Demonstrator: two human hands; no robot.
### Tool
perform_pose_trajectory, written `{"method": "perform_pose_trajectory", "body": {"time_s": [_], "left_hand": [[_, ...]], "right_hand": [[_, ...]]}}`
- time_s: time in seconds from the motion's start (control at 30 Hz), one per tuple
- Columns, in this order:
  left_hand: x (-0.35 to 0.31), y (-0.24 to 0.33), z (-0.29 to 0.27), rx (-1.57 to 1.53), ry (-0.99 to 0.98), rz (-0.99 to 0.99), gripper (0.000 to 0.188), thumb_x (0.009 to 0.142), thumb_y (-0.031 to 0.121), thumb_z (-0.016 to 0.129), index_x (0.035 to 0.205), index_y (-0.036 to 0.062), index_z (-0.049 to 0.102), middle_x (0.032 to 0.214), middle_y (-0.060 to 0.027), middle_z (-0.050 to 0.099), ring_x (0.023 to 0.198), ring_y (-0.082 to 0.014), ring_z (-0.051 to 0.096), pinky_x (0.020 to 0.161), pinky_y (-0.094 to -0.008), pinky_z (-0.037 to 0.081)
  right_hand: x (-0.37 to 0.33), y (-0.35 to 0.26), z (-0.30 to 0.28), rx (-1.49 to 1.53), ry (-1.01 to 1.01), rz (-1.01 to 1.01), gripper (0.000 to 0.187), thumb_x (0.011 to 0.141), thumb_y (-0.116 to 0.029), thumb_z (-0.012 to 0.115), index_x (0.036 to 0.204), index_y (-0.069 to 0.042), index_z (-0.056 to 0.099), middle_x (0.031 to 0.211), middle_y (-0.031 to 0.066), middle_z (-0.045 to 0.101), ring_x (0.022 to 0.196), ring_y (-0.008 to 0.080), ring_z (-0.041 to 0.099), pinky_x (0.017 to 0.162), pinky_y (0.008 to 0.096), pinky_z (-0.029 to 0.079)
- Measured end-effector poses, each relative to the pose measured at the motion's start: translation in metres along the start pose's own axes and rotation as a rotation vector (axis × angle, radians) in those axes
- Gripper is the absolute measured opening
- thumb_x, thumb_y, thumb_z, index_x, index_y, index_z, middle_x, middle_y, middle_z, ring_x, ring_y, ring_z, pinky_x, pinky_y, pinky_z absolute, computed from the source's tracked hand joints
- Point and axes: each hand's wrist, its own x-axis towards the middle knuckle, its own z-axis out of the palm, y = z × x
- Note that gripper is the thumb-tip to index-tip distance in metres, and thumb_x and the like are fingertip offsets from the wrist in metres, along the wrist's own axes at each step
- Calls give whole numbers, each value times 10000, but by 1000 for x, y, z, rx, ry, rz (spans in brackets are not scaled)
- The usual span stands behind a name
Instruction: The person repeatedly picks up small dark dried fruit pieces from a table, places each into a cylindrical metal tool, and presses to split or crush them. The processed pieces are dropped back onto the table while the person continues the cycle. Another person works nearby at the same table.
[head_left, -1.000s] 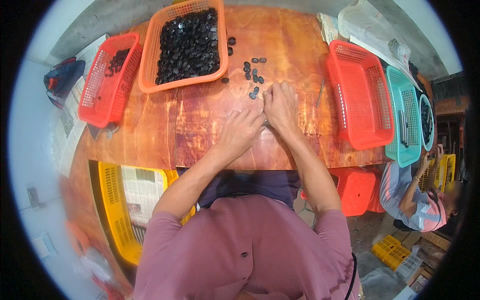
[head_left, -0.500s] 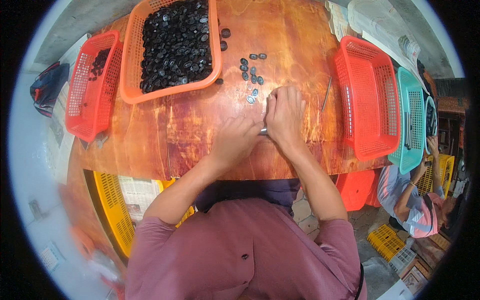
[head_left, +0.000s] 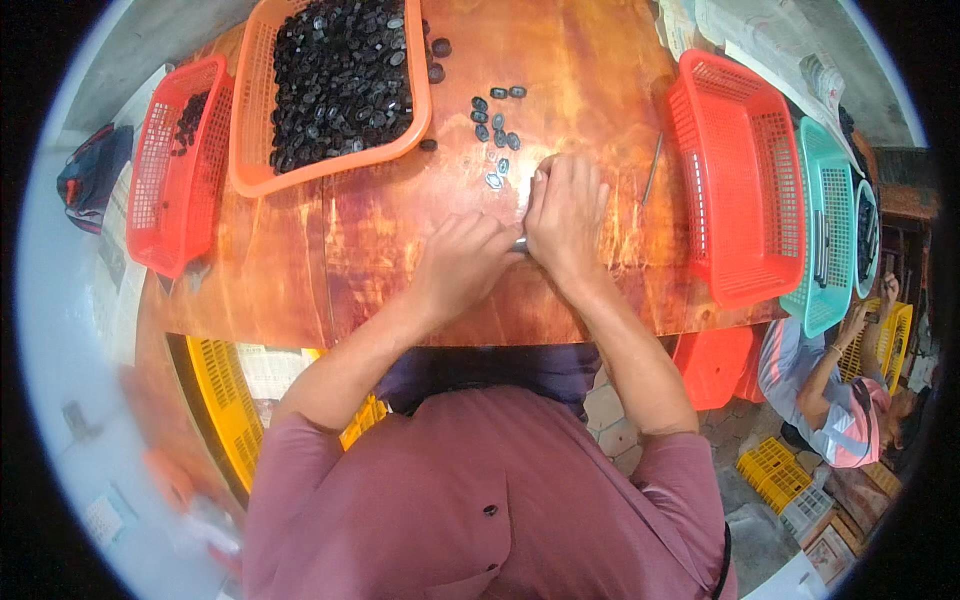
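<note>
Left hand (head_left: 463, 262) and right hand (head_left: 567, 212), frame centre: close together, curled; exact grip cannot be told. Metallic piece (head_left: 519, 244), mostly hidden, between them. Dark oval pieces (head_left: 498, 121), upper centre.

Shiny silvery piece (head_left: 519, 244), mostly hidden between hands (head_left: 567, 215); shape unclear.

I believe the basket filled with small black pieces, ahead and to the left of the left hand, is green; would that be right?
Not quite: the head view shows that this basket is orange, not green. It is filled with small black pieces, ahead and to the left of the left hand.
</note>
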Motion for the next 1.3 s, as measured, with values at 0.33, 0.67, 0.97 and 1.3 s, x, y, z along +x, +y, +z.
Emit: {"method": "perform_pose_trajectory", "body": {"time_s": [0.33, 0.67, 0.97, 1.3], "left_hand": [[-7, 2, 6, 73, -35, 8, 305, 816, 214, 805, 1078, 95, 704, 875, -62, 597, 824, -274, 601, 706, -399, 478], [2, -2, -1, 41, 53, 66, 323, 807, 206, 819, 1079, 77, 702, 920, -58, 633, 851, -275, 615, 726, -393, 484], [0, 1, 7, 121, 40, 43, 335, 811, 230, 812, 1087, 81, 695, 899, -84, 610, 846, -286, 616, 716, -401, 476], [17, 18, -6, 114, 51, -90, 315, 889, 180, 772, 1143, 30, 662, 972, -148, 649, 835, -331, 656, 717, -416, 538]], "right_hand": [[-4, 4, 6, 60, 48, 42, 83, 987, -140, 551, 993, -61, 574, 990, 144, 560, 971, 340, 524, 833, 471, 363], [2, 4, 7, 35, 65, 33, 85, 983, -138, 560, 1006, -59, 578, 1008, 152, 564, 997, 348, 525, 847, 464, 370], [6, 8, 12, 10, 6, 32, 85, 936, -97, 541, 986, -41, 581, 1014, 174, 562, 991, 371, 525, 857, 485, 380], [9, 14, 7, 728, 342, 291, 248, 1025, -234, 601, 930, -5, 609, 916, 155, 581, 839, 319, 585, 770, 403, 460]]}}
